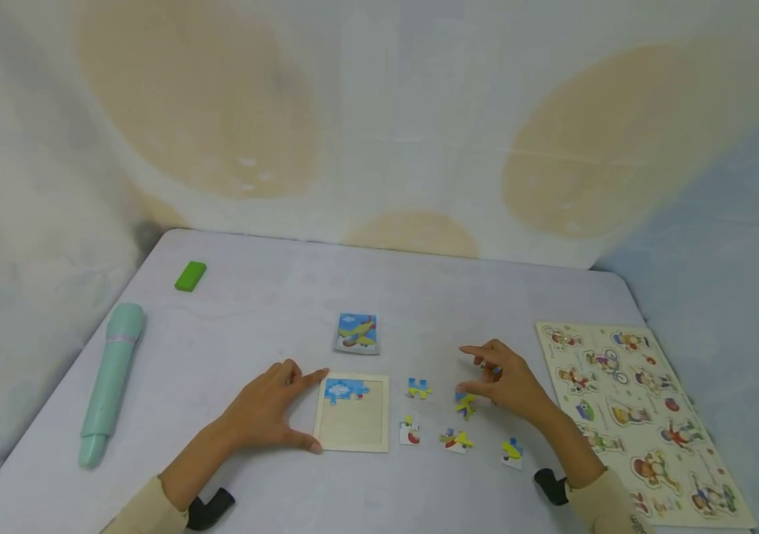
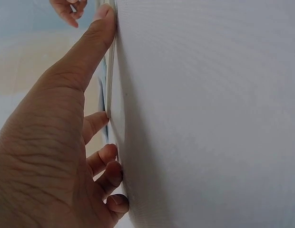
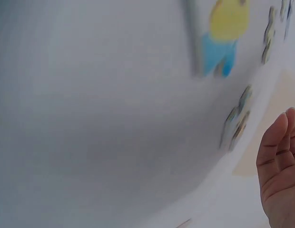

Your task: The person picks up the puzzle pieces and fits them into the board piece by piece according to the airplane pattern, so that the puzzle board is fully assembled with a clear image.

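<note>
A square wooden puzzle tray [image 1: 352, 426] lies flat on the table, joined blue sky pieces [image 1: 346, 389] filling its upper left. My left hand [image 1: 264, 410] touches the tray's left side, index finger at the top corner and thumb at the bottom one. In the left wrist view, the left thumb [image 2: 90, 45] rests along the tray's edge. My right hand [image 1: 511, 382] hovers over loose pieces, thumb and index finger apart. Below its thumb is a yellow-blue puzzle piece [image 1: 466, 407]. Another small piece shows partly behind its curled fingers; whether they touch it I cannot tell.
Loose pieces lie right of the tray, including a yellow-blue one [image 1: 419, 389] and a white one [image 1: 409, 431]. Behind it is an airplane picture card [image 1: 356, 333]. A large picture board [image 1: 633, 415] lies right, a mint tube [image 1: 110, 386] left, a green block [image 1: 191, 276] far left.
</note>
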Available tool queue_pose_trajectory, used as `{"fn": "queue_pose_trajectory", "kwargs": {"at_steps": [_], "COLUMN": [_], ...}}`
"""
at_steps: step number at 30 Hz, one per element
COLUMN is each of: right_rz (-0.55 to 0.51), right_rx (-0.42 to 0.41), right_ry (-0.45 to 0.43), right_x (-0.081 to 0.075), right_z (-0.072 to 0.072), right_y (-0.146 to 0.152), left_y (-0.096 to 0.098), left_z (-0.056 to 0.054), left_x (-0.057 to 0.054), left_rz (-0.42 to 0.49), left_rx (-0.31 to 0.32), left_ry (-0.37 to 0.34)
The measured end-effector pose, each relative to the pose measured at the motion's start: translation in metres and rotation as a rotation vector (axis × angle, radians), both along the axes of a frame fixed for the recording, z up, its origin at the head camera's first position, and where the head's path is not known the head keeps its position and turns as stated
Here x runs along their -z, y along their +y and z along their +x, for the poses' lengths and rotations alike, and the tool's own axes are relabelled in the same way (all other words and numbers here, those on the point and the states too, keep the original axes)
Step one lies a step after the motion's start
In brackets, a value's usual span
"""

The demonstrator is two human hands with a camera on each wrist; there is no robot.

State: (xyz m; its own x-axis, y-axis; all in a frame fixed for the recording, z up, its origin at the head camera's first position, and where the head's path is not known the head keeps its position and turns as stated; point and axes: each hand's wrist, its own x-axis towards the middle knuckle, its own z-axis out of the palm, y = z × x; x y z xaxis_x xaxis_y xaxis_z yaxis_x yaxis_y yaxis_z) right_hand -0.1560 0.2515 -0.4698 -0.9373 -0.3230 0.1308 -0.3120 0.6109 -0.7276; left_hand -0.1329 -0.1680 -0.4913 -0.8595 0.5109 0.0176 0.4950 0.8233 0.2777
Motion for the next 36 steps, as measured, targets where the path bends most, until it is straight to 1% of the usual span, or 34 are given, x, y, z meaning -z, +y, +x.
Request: {"fn": "queue_pose_trajectory", "kwargs": {"at_steps": [4, 8, 14, 17, 21, 27, 36], "right_rz": [0.024, 0.071, 0.115, 0.127, 0.139, 0.12, 0.119], "right_rx": [0.046, 0.089, 0.134, 0.159, 0.174, 0.177, 0.195], "right_ry": [-0.026, -0.009, 0.009, -0.021, -0.042, -0.046, -0.043], "right_x": [0.004, 0.007, 0.012, 0.014, 0.017, 0.021, 0.025], "right_z": [0.0, 0.0, -0.004, -0.006, -0.008, -0.008, -0.008], "right_y": [0.018, 0.032, 0.043, 0.046, 0.048, 0.048, 0.048], "left_y": [0.0, 0.0, -0.001, -0.001, -0.001, -0.001, -0.001], "left_z": [0.0, 0.0, -0.001, -0.001, 0.0, 0.001, 0.0], "left_x": [0.001, 0.003, 0.004, 0.004, 0.003, 0.002, 0.004], "left_rz": [-0.007, -0.01, -0.006, -0.008, -0.004, 0.011, 0.007], "left_rx": [-0.001, 0.0, -0.004, -0.006, -0.002, 0.006, 0.003], "left_ry": [0.0, 0.003, 0.002, 0.002, 0.006, 0.016, 0.015]}}
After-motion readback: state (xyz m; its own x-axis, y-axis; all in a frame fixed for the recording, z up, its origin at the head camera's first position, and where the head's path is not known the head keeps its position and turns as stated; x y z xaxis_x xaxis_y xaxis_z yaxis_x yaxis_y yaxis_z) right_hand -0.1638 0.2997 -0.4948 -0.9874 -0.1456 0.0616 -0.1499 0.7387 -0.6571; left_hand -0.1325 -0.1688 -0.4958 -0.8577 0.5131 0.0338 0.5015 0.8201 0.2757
